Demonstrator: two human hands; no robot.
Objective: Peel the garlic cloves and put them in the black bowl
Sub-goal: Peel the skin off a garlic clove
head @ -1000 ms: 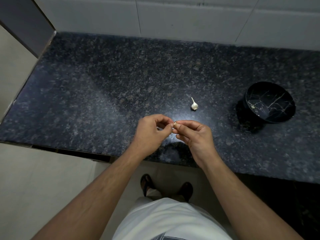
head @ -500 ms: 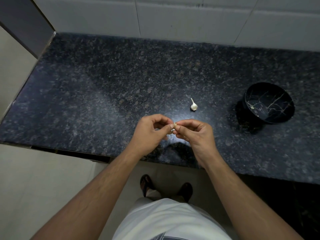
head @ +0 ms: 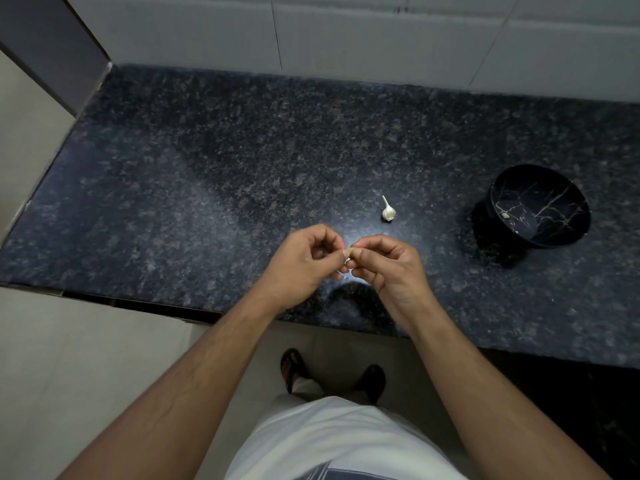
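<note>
Both hands meet just above the near edge of the dark speckled granite countertop (head: 214, 174). The left hand (head: 301, 263) and the right hand (head: 388, 265) each curl their fingers and pinch, thumb against forefinger, a small pale garlic clove (head: 350, 251) held between them; only a sliver of it shows between the fingertips, so which way its long axis runs cannot be told. A bit of whitish skin (head: 347, 260) shows just below it.

Beyond the hands, a small white garlic bulb piece with a thin stalk (head: 388, 210) lies on the countertop, its long axis running away from the person, the stalk pointing toward the tiled wall and slightly left. Well to the right stands the round black bowl with pale marble-like veins (head: 540, 181), tilted so its mouth faces the hands; a small pale piece (head: 505, 215) lies inside near its left wall.

Against the picture half a second ago, the hands stay together at the same spot, with the fingertips of the right hand turned a little and slightly more of the clove showing. The bulb piece and the bowl have not moved.
</note>
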